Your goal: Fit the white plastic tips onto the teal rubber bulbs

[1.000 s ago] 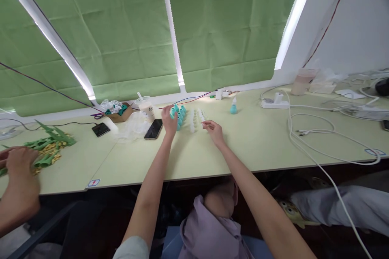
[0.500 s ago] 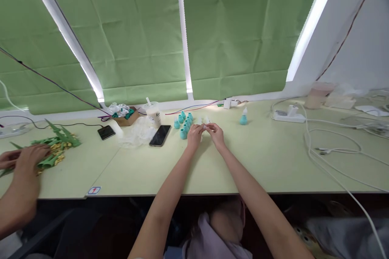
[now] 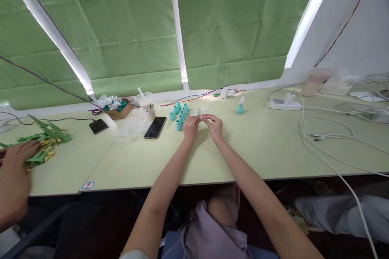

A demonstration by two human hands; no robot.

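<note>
My left hand (image 3: 191, 126) and my right hand (image 3: 214, 124) meet over the middle of the table, fingertips pinched together on a small whitish translucent piece (image 3: 201, 117). Its exact shape is hidden by the fingers. Just behind the fingertips stand clear pointed nozzle tips (image 3: 204, 110). Left of my left hand is a cluster of several small teal bulb-shaped bottles (image 3: 181, 118), most showing open necks. Farther right, apart from both hands, one teal bulb (image 3: 240, 109) stands upright with a clear pointed nozzle on top.
Left of the bottles lie a phone (image 3: 155, 128), a crumpled plastic bag (image 3: 129, 126), a drink cup (image 3: 147, 107) and a cardboard box (image 3: 121, 110). Another person's hand (image 3: 21, 151) works among green and yellow pieces. A power strip (image 3: 285, 104) and white cables (image 3: 331, 136) lie at right.
The camera view has shifted slightly, so the scene sits a little higher and farther left. My hands stay pinched together at the same place by the bottles.
</note>
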